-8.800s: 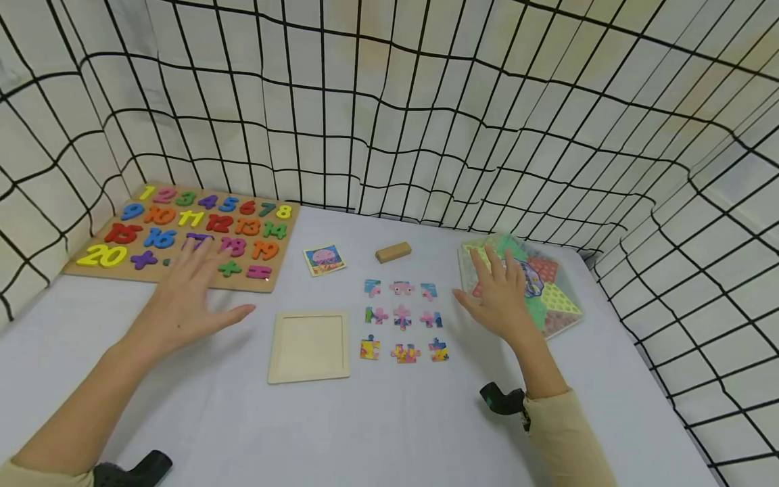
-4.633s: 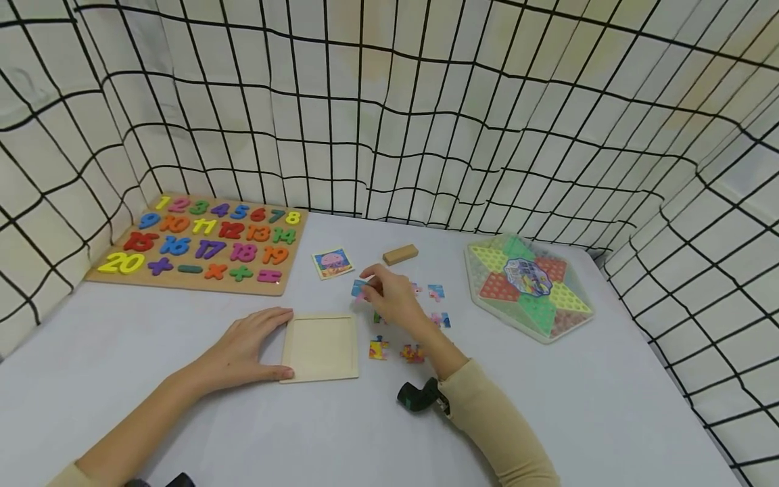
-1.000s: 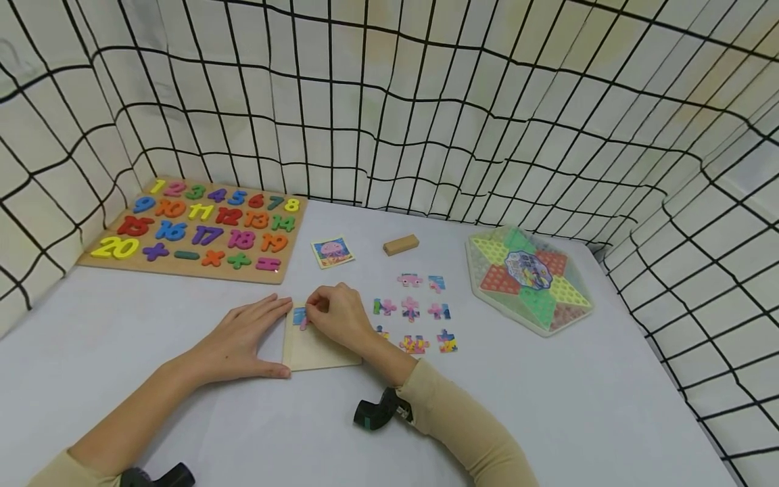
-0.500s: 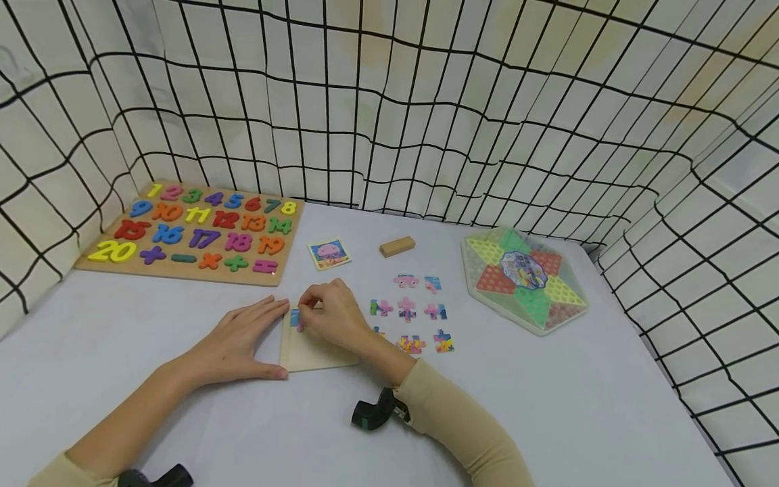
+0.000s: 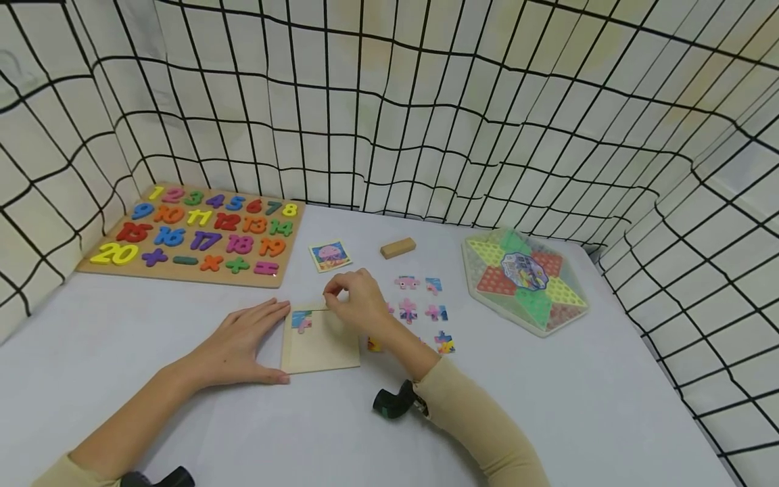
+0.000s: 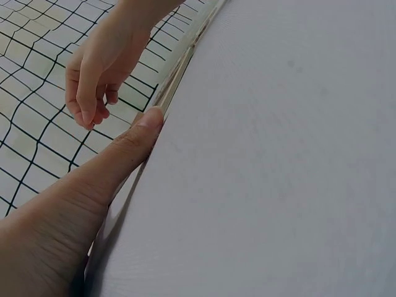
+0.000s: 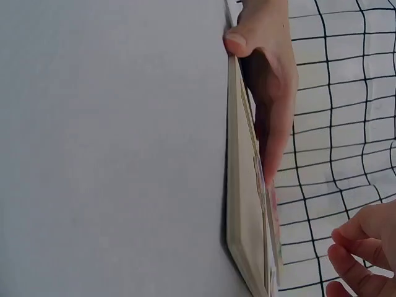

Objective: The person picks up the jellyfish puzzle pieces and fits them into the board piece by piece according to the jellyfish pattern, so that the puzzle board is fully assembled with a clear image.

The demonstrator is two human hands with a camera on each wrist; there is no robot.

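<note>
A jigsaw piece (image 5: 301, 320), blue and pink, lies in the upper left corner of the pale wooden puzzle tray (image 5: 316, 355). My left hand (image 5: 234, 345) touches the tray's left side, thumb at the near corner and fingertips at the far one; the left wrist view shows the thumb (image 6: 124, 151) against the edge. Over the tray's upper right edge hovers my right hand (image 5: 362, 304), its fingers loosely bent and nothing seen between them. Right of it lie several loose jigsaw pieces (image 5: 408, 310), some partly hidden by that hand and forearm.
A number board (image 5: 195, 233) stands at the back left. Behind the tray lie a small picture card (image 5: 331, 256) and a wooden block (image 5: 398, 248). A hexagonal game box (image 5: 526, 281) sits at the right. Black netting (image 5: 389, 122) encloses the table.
My right hand has let go of the blue and pink piece in the tray's corner and moved up and right. The left hand stays at the tray's left side.
</note>
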